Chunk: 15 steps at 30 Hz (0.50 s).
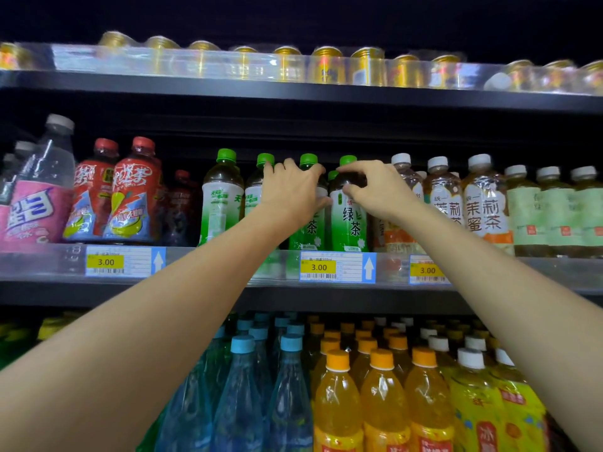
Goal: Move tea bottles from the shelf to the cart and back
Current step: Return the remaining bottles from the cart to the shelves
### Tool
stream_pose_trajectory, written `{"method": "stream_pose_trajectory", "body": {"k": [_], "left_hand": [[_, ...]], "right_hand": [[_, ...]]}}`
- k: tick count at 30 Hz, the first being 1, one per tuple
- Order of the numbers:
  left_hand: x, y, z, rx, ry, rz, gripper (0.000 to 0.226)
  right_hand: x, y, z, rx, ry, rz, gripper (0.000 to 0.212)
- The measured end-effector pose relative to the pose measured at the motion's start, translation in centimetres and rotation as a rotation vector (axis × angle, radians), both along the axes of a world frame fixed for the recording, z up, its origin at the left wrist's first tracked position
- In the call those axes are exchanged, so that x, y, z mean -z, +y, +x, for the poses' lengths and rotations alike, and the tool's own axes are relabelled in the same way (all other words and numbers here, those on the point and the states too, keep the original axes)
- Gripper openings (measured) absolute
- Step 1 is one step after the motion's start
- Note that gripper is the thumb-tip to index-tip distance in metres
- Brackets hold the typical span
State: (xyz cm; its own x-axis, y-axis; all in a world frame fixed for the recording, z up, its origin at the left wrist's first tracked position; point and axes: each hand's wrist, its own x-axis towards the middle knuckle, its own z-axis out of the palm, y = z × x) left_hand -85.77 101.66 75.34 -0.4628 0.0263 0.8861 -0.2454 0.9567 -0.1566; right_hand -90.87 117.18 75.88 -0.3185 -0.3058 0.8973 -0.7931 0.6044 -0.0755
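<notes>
Green-capped green tea bottles stand in a row on the middle shelf (pixel 208 282). My left hand (pixel 293 190) wraps round the neck and shoulder of one green tea bottle (pixel 308 230), hiding most of its upper half. My right hand (pixel 375 187) curls its fingers and thumb round the neck of the neighbouring green tea bottle (pixel 347 220), whose green label shows below the hand. Both bottles stand upright on the shelf. Two more green tea bottles (pixel 222 197) stand just left of my left hand. No cart is in view.
Red-capped iced tea bottles (pixel 130 194) stand to the left, white-capped jasmine tea bottles (pixel 483 203) to the right. Gold cans (pixel 326 65) line the top shelf. Below stand blue-capped water bottles (pixel 287 402) and orange-capped bottles (pixel 381 406). Price tags (pixel 336 267) hang on the shelf edge.
</notes>
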Motion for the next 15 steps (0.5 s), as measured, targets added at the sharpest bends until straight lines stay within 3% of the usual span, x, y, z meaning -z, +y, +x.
{"method": "stream_pose_trajectory", "body": {"k": [15], "left_hand": [[1.6,-3.0,1.8,0.093,0.129,-0.098,0.055]], "right_hand": [[0.8,0.1,0.7,0.097,0.138,-0.073,0.046]]}}
